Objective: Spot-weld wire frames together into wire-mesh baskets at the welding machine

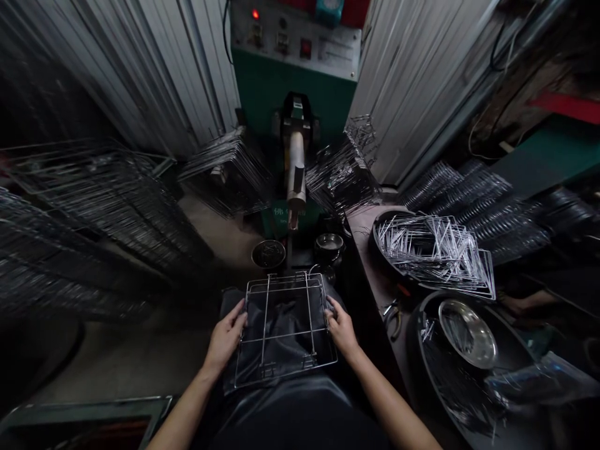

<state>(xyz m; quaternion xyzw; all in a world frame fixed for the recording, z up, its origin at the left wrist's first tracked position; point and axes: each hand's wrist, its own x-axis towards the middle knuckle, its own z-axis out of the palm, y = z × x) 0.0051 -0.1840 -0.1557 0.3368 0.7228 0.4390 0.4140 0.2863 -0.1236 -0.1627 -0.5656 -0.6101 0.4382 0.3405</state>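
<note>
Light, springy wire frame [287, 335], best held by its two side wires

The wire frame is held over the dark cloth [276, 319] on the person's lap, below the machine arm [296, 153]; whether any of it rests on the cloth cannot be told. The left hand [228, 337] is clamped on the left side wire, the right hand [341, 328] on the right one, each with thumb and fingers pinched in rather than the palm wrapped round; both holds sit on the upper half of the frame, nearly opposite each other.

It should weigh little, being mostly open space between thin bars; along each wire it looks stiff, yet the whole could twist or rack out of square if one corner were pushed alone; it is unlikely to shatter, but a hard squeeze might bow the sides. The bare metal looks smooth, so a loose pinch could slide along it; the small wire clips along the top and bottom edges may have ends that scratch or snag in the cloth, and fingers do better away from them. The side wires are the sound place to take hold, level with each other; a grip nearer the middle of each side would balance the lower edge better.
</note>
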